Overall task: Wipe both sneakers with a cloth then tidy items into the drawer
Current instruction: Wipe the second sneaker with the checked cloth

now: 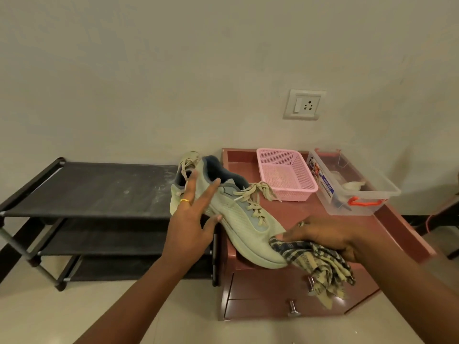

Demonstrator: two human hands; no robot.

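Two sneakers, pale green knit with tan laces. The near sneaker (243, 219) is tilted, toe down at the front edge of the surface (298, 212) and heel raised toward the rack. The far sneaker (176, 197) sits just behind it and is mostly hidden; its tongue and laces show above.

One readable label: the side sticker on the clear plastic box (360, 194) reads "MULTI-BOX". The smaller print is too small to tell. The box has orange clips, two in sight, and something white inside that I cannot make out.

The surface is the top of a red-brown drawer unit with a raised rim, set against a cream wall. Two drawers (260, 309) in its front, both closed, each with one metal knob (293, 309). One pink mesh basket (285, 175) stands at the back, beside the box. One white switch-and-socket plate (305, 104) on the wall. One black shoe rack (94, 189) to the left has three tiers, the top one dusty. The floor is pale tile.

Hands: the left hand (191, 219) has its fingers straight and spread, laid against both sneakers, with the thumb at the near sole. It wears one yellow ring. The right hand (327, 237), also with one ring, is curled over a bunched checked cloth (320, 264) at the near sneaker's toe. The loose end of the cloth hangs over the top drawer front.
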